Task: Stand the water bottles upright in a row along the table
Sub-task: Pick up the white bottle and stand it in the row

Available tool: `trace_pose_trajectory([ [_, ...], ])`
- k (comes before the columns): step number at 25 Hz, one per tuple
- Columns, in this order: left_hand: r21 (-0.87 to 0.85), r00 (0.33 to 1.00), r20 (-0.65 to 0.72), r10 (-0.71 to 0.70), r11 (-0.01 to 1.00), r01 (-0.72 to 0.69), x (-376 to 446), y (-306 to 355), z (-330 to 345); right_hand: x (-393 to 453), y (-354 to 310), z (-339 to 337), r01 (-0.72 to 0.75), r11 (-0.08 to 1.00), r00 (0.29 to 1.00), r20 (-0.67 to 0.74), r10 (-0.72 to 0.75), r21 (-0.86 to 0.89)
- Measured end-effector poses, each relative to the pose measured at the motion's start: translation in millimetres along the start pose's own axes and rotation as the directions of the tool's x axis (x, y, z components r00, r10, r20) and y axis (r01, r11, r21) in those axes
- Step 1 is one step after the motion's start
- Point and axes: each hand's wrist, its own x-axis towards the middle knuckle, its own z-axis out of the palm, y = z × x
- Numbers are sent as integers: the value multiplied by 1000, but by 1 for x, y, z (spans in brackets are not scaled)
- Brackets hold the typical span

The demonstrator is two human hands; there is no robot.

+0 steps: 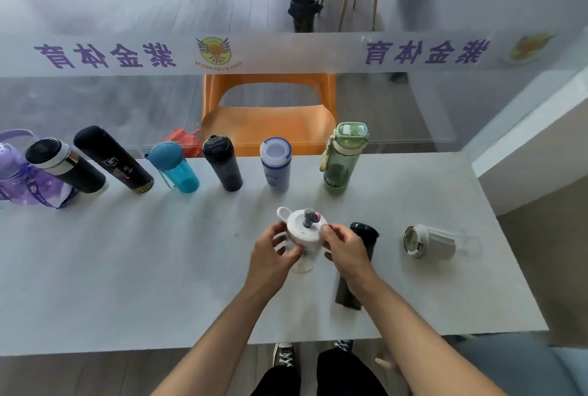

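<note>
Both my hands hold a clear bottle with a white lid upright over the middle of the grey table. My left hand wraps its left side, my right hand its right side. Several bottles stand in a row along the far edge: purple, black with a white band, tall black, blue, dark grey, white-blue, green. A black bottle is partly hidden behind my right wrist. A clear bottle with a white cap lies on its side at the right.
A glass wall with a frosted lettered band runs right behind the table's far edge. An orange chair stands beyond it. The table's right edge is near the lying bottle, with a white ledge past it. My shoes show below the front edge.
</note>
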Motion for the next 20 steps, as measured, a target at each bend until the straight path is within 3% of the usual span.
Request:
trace_pose_trajectory([
  [8, -4, 986, 160, 42, 999, -42, 28, 66, 97, 40, -22, -113, 110, 992, 977, -190, -97, 61],
  [16, -105, 963, 204, -178, 974, 202, 99, 111, 199, 141, -35, -198, 63, 998, 985, -159, -60, 13],
  [20, -111, 958, 182, -223, 963, 246, 137, 116, 230, 191, -43, -213, 46, 999, 989, -138, -48, -17],
])
